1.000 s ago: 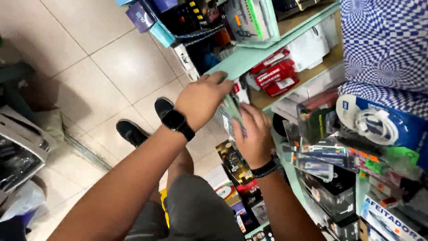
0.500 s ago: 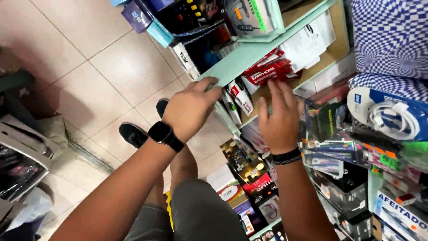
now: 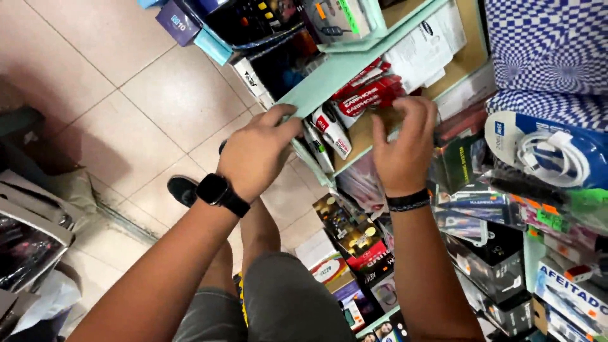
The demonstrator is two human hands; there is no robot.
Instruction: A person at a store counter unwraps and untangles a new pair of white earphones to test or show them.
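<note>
My left hand (image 3: 256, 152), with a black smartwatch (image 3: 215, 190) on the wrist, grips the front edge of a pale green shelf (image 3: 329, 76), thumb on top. Slim white-and-red packets (image 3: 329, 130) hang just right of its fingertips. My right hand (image 3: 402, 145), with a black band (image 3: 408, 201) on the wrist, reaches into the shelf space with fingers apart and nothing visible in it. Its fingertips are close to a stack of red packaged earphones (image 3: 367, 95). What lies behind the right palm is hidden.
Shelves full of boxed and bagged accessories run down the right, with a coiled white cable in a blue pack (image 3: 544, 152). More boxes (image 3: 354, 240) stand low by my knees. The tiled floor (image 3: 126, 82) and my black shoe (image 3: 183, 189) lie to the left.
Both hands have risen from a slim packet held between them to the green shelf. The right hand has opened and moved right into the shelf, and the left has taken the shelf edge.
</note>
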